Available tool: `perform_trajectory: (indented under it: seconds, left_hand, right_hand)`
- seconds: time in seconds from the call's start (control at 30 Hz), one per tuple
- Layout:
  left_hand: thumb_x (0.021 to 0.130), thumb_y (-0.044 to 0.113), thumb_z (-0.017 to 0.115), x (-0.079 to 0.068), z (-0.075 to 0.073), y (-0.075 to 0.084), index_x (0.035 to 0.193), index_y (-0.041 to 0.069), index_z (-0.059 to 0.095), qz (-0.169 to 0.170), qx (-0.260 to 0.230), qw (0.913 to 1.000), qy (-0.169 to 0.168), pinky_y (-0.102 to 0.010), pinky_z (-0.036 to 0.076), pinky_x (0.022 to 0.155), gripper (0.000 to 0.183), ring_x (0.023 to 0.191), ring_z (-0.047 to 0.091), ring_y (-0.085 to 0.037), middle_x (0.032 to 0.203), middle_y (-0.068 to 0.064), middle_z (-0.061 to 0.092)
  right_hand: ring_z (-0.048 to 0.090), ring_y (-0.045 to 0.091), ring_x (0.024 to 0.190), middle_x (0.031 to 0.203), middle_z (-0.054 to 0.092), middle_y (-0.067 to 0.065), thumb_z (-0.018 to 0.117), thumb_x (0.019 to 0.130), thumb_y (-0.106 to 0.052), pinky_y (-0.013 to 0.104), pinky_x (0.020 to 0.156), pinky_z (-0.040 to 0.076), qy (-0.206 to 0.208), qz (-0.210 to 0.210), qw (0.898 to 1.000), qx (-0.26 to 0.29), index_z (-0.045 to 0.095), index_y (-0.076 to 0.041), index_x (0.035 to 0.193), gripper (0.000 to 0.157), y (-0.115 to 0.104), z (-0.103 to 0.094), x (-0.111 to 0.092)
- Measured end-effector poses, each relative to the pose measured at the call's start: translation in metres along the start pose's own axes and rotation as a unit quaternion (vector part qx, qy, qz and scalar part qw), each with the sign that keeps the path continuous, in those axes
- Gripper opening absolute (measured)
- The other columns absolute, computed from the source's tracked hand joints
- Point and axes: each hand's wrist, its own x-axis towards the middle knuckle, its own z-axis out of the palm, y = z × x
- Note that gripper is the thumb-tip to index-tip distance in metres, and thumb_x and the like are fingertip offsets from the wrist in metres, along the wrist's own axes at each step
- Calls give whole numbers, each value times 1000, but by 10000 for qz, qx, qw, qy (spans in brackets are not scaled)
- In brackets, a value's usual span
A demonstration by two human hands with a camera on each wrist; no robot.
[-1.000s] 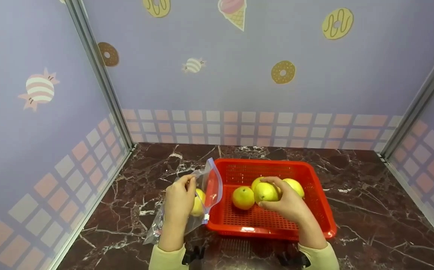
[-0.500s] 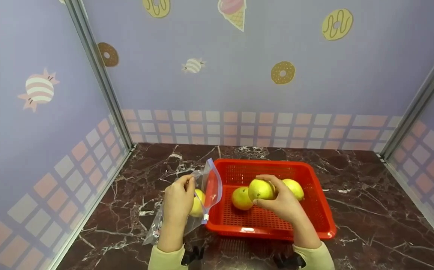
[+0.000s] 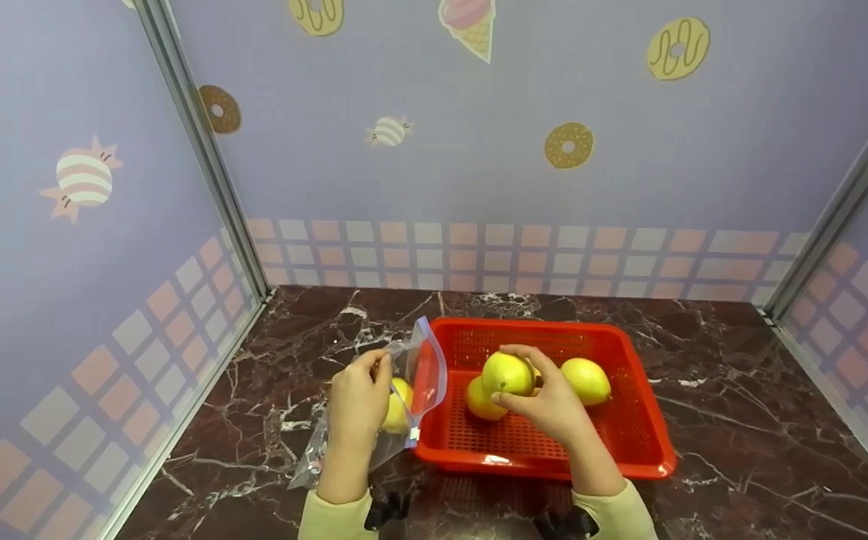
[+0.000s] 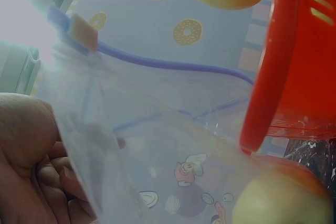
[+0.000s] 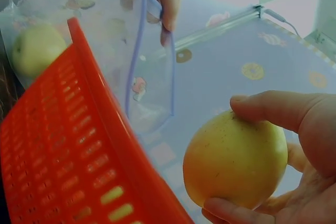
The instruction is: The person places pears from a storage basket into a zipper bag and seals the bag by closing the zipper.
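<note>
No lettering legible
No word, number or brand can be read on bag point(image 3: 426, 371), basket point(image 3: 505, 466) or wall point(image 3: 479, 180).

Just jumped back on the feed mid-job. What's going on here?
A person's right hand holds a yellow fruit over the red basket. Their left hand pinches the clear zip bag, its mouth open toward the basket. One fruit shows inside the bag. At least two more remain in the basket: one toward its right side, another partly hidden by the held fruit.
</note>
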Motion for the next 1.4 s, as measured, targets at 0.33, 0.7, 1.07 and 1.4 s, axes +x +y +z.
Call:
perform_trajectory:
  seconds: [0.33, 0.7, 1.07, 1.4]
  left_hand:
    - [98, 12, 64, 0, -1, 0, 105, 3, 78, -15, 26, 10000, 1, -40, 52, 63, 18, 64, 59, -19, 75, -8, 70]
    - [98, 14, 64, 0, -2, 2, 107, 4, 78, -121, 0, 9999, -78, -41, 52, 65, 20, 66, 60, -21, 80, -9, 73]
    - [98, 11, 64, 1, -2, 0, 107, 3, 78, 8, 9, 10000, -61, -38, 49, 61, 19, 62, 54, -17, 74, -7, 69]
    - [98, 12, 64, 1, -2, 1, 107, 3, 78, -20, 26, 10000, -93, -35, 46, 59, 19, 60, 53, -17, 73, -7, 69]
  right_hand:
    - [63, 31, 104, 141, 54, 19, 87, 79, -12, 38, 80, 56, 41, 19, 9999, -117, 64, -24, 134, 62, -9, 26, 4]
    - [65, 27, 103, 139, 57, 19, 84, 81, -11, 37, 82, 58, -492, -284, 9982, 180, 59, -18, 138, 62, -16, 49, 13]
    - [64, 26, 99, 136, 57, 19, 84, 81, -10, 36, 77, 58, -627, -489, 9966, 231, 59, -13, 138, 63, -23, 64, 23]
    - [65, 22, 94, 133, 59, 19, 82, 81, -10, 35, 77, 58, -933, -445, 9939, 383, 59, -17, 138, 62, -28, 84, 28]
